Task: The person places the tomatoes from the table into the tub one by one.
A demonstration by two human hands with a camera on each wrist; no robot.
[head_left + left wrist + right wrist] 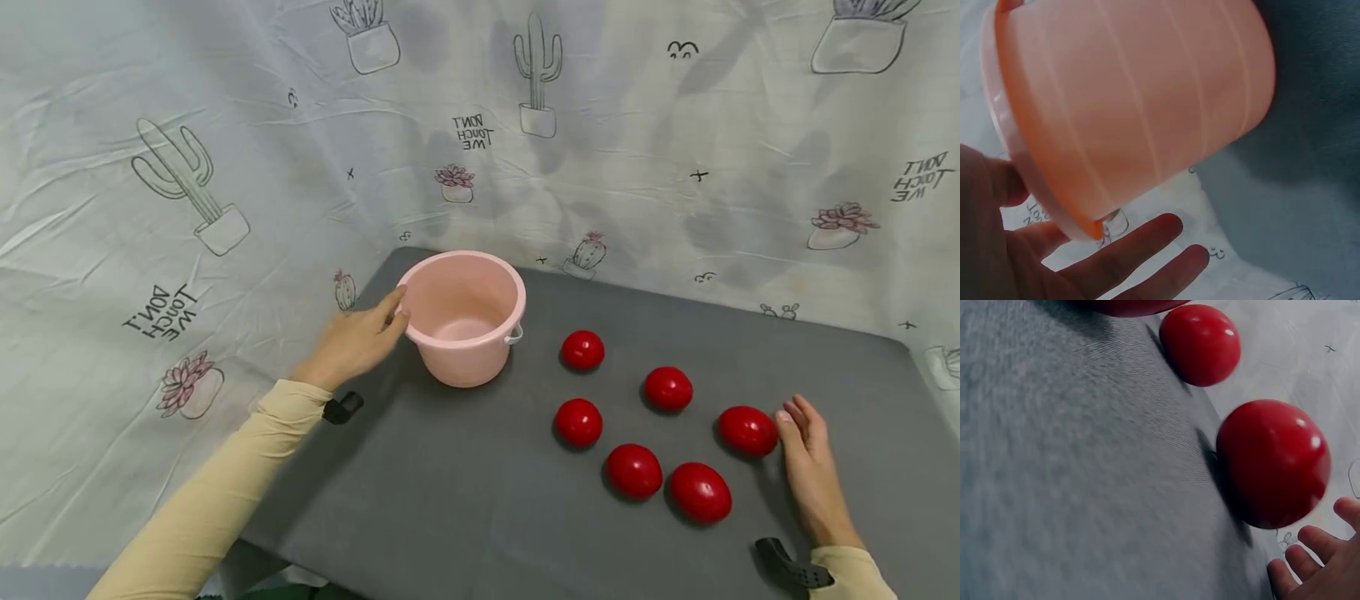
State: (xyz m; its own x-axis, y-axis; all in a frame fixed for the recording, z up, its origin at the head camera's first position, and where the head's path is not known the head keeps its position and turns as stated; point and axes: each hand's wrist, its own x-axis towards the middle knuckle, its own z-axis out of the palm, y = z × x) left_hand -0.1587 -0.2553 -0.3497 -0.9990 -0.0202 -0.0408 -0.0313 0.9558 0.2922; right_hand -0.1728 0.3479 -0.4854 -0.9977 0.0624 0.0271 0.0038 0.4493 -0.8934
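My left hand [360,337] is at the left side of the pink bucket [465,362], holding its rim with thumb and index finger. In the left wrist view, the other fingers [1147,240] stretch out beside the bucket wall. The bucket stands upright, and no contents show in it. On the right, my right hand [813,467] is beside a glossy, slightly oval red ball [748,431], its thumb close to the ball's right side. In the right wrist view, its fingers [1319,544] are spread just past that ball [1272,464], holding nothing.
Several more red balls lie between the bucket and my right hand, including one [582,350] nearest the bucket and one [700,493] toward the front. A white cactus-print cloth [637,167] hangs behind and left of the grey table [450,483]. The bucket's handle [514,335] hangs on its right.
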